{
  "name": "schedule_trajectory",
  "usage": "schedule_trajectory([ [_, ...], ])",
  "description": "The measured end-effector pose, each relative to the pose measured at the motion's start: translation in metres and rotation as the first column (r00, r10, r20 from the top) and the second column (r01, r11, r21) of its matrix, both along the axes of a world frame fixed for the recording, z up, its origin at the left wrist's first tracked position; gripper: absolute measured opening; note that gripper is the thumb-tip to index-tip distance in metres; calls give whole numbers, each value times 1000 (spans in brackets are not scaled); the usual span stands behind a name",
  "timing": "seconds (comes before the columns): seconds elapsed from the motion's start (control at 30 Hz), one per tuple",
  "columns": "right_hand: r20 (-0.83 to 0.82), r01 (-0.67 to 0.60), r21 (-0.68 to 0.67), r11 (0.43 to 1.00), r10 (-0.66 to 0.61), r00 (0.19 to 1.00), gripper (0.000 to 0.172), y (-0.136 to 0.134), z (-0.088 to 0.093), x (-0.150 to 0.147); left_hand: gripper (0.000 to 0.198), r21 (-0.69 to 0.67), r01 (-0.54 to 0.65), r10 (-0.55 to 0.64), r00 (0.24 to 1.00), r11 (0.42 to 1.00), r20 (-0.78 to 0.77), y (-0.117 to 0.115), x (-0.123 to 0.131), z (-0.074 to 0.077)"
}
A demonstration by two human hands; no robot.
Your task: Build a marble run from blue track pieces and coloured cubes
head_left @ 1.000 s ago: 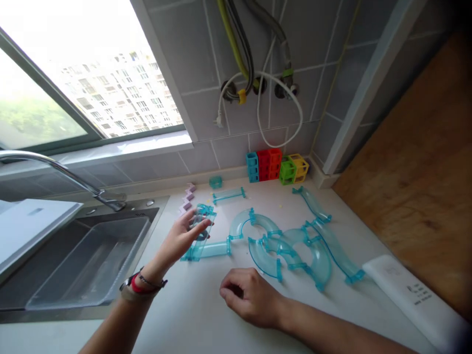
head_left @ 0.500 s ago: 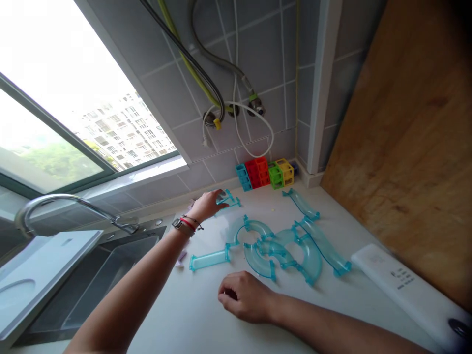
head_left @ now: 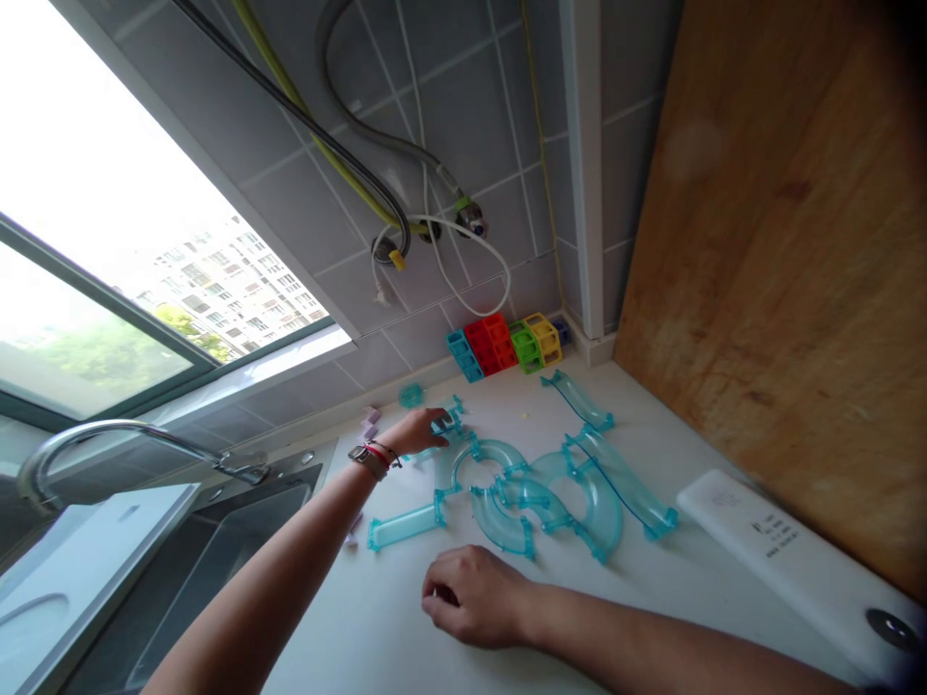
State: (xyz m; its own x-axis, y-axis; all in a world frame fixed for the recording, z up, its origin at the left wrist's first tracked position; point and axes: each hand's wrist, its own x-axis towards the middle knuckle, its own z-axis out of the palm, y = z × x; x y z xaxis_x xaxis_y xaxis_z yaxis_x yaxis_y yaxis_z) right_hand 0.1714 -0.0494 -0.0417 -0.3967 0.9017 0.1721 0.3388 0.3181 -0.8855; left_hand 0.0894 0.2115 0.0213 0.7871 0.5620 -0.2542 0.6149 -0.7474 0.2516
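My left hand (head_left: 422, 430), with a watch and bracelets at its wrist, reaches across the counter. Its fingers and thumb close around a short translucent teal track piece (head_left: 453, 409), partly hidden by them. My right hand (head_left: 474, 595) rests on the counter nearer to me, fingers curled into a loose fist; its inside is dark and I cannot make out what it holds, if anything. Between and right of the hands lie curved teal track pieces (head_left: 604, 512) that overlap each other. A straight teal piece (head_left: 406, 525) lies left of them, and a long wavy one (head_left: 633, 487) to the right.
Colourful open-sided blocks (head_left: 492, 345) stand against the tiled wall. A sink (head_left: 217, 541) with a curved tap (head_left: 137, 427) lies to the left. A white device (head_left: 782, 550) and a wooden board (head_left: 782, 241) border the right. Small purple pieces (head_left: 371, 419) lie behind my left wrist.
My left hand has come down and nearer to the curved track pieces, uncovering a small teal thing near the wall. The view has shifted slightly. My right hand stays curled on the counter.
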Motion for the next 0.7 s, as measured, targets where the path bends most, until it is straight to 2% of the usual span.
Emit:
schedule_trajectory([
  [0.13,3,2,5,1000,-2,1000,23,0,1,0,50,28,5,-6,1000,1000,28,-3,-4,-7],
  [0.27,3,10,4,1000,-10,1000,23,-1,1,0,66,27,20,-21,998,999,56,-4,-7,0],
  [0.47,-3,14,1,1000,-14,1000,22,-1,0,-1,41,137,-85,64,986,987,151,18,-8,17],
  [0.57,-11,17,-5,1000,-17,1000,23,0,0,0,36,145,-76,62,993,986,99,34,-4,12],
  [0.7,-16,27,-8,1000,-27,1000,23,0,0,0,43,139,-60,60,998,988,6,49,4,-2],
])
